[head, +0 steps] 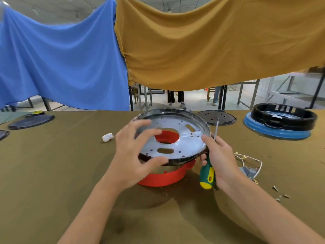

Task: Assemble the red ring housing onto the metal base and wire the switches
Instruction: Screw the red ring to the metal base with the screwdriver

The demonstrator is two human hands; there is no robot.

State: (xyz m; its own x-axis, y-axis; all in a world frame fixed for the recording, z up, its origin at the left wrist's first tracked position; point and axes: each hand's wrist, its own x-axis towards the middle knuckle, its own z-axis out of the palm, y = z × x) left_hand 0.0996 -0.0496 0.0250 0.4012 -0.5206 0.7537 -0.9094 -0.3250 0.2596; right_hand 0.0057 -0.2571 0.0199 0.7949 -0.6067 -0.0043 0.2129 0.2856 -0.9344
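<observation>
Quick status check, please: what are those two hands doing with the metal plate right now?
Left hand grips metal base by its near-left rim. Right hand holds screwdriver, thumb steadying the right rim. Base tilted over red ring housing, not seated. Switch wiring lies aside, unconnected.

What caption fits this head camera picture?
Both hands tilt the metal base over the red ring housing, right hand holding a screwdriver.

Bright, even light is coming down from overhead, and soft shadows are pooling on the desk (52, 173) under the arms. Glare is bouncing off the metal base (184, 140). The wide lens is bowing the edges, and the far background is looking slightly soft.
</observation>
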